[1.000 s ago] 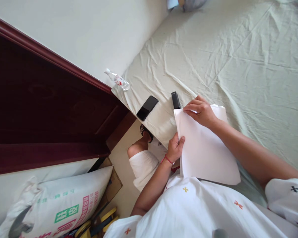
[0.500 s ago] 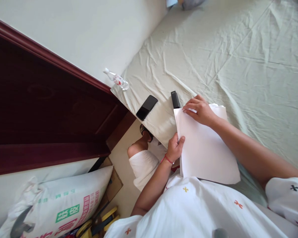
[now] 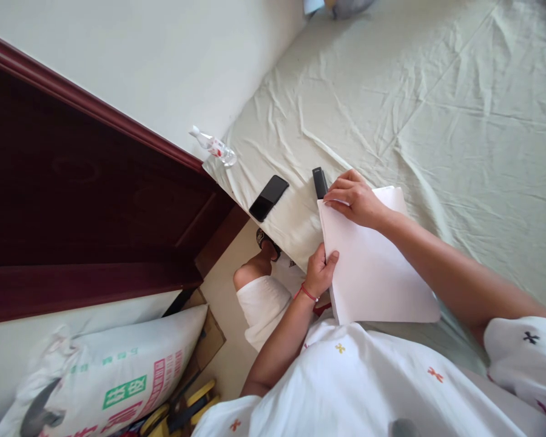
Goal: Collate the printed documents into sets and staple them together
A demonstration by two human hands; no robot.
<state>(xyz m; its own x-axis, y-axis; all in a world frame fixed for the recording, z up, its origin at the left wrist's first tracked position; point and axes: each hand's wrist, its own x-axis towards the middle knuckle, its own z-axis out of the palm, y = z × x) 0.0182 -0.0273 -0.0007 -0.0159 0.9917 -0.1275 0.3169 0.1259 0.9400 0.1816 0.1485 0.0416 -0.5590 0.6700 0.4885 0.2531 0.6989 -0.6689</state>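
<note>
A stack of white paper sheets [image 3: 377, 273] rests at my lap, by the edge of the bed. My left hand [image 3: 321, 270] grips the stack's left edge, thumb on top and fingers underneath. At the upper left corner, my right hand [image 3: 352, 197] has its fingers bent over the top edge, closed on the sheets; its fingertips are partly hidden. Just beyond that corner lies a black oblong object that looks like a stapler [image 3: 319, 182], close to my right fingers. A black phone [image 3: 269, 198] lies flat to the left of it.
A pale green sheet [image 3: 437, 79] with wrinkles covers the bed. A clear plastic bottle [image 3: 213, 147] stands at its corner by the wall. Dark red wooden furniture [image 3: 95, 182] is at left, with a printed white sack [image 3: 118, 370] on the floor below.
My right hand has slid slightly left and up along the top edge, nearer the black object. The sheets look more evenly lined up, their lower edge straighter. My left hand keeps its hold.
</note>
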